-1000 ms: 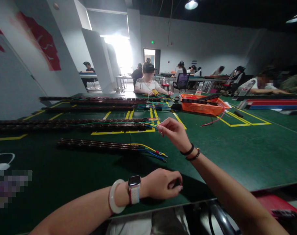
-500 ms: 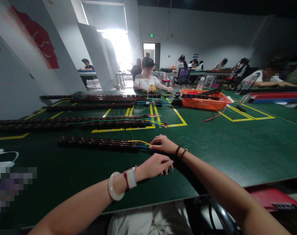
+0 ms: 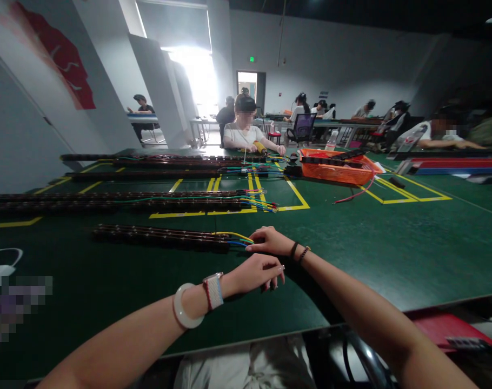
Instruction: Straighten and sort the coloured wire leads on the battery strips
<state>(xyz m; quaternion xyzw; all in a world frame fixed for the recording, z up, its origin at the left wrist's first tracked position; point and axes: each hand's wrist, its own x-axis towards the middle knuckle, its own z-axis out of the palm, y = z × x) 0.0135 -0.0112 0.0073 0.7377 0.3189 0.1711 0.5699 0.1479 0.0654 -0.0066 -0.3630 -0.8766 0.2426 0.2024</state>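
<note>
A dark, long bundle of strips (image 3: pixel 160 236) lies on the green table in front of me. Yellow, green and blue wires (image 3: pixel 234 237) come out of its right end. My right hand (image 3: pixel 270 240) is closed round the tips of these wires, its fingertips hiding their ends. Nearer to me, my left hand (image 3: pixel 256 272) hovers over the table with loosely bent fingers and nothing visible in them. It is apart from the bundle and the wires.
Longer wired bundles (image 3: pixel 120 201) lie beyond, across yellow tape outlines. An orange basket (image 3: pixel 331 172) with dark parts stands at the back right. A co-worker (image 3: pixel 243 132) sits opposite. Red and blue bars (image 3: pixel 452 165) lie far right. The table's front edge (image 3: pixel 246 348) is close to me.
The view has shifted slightly. Both hands stay almost in place, and a little more of the green wire shows beside my right fingertips.
</note>
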